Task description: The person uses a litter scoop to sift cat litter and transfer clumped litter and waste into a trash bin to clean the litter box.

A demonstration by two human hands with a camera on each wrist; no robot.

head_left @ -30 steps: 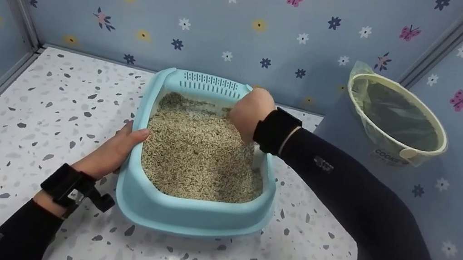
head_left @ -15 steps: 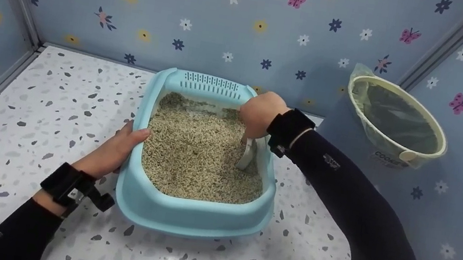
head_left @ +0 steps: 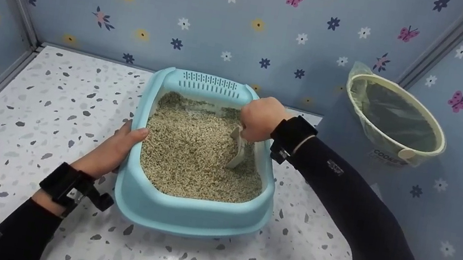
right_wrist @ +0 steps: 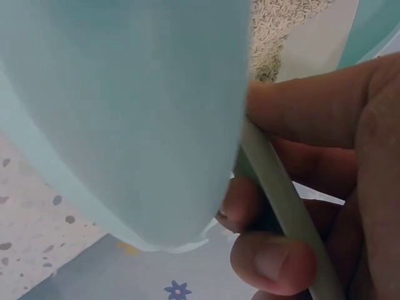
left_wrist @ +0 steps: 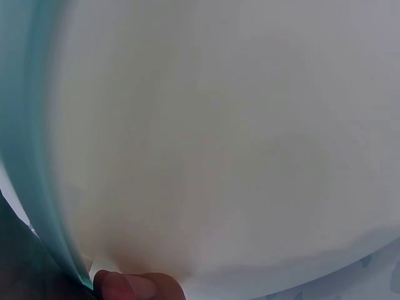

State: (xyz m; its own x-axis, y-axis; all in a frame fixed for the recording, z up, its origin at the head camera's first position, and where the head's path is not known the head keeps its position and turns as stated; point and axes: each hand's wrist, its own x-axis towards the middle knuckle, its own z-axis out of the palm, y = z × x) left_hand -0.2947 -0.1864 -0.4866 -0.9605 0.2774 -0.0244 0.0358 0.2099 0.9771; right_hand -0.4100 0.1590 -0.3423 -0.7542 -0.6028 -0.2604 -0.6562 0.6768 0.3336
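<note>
A light blue litter box (head_left: 191, 213) stands on the floor, filled with pale grainy cat litter (head_left: 190, 160). My left hand (head_left: 118, 150) grips its left side, thumb over the rim and fingers along the outside. Inside the box, near the right wall, my right hand (head_left: 262, 118) holds a pale litter scoop (head_left: 236, 156). The scoop's lower edge meets the litter. In the right wrist view, fingers (right_wrist: 275, 262) curl around the scoop's handle (right_wrist: 278, 187), while the box's wall hides the scoop's head. Only a fingertip (left_wrist: 140, 286) shows in the left wrist view, against the box.
To the right stands a bin with a cream rim (head_left: 411, 152) and a translucent bag liner. Blue flowered walls (head_left: 229, 19) close off the back and both sides. The speckled white floor (head_left: 53, 122) extends around the box.
My right hand has shifted right and slightly toward me along the box's right side. The scoop, hidden at first, has come into view and tilted, moving left. My left hand stays put.
</note>
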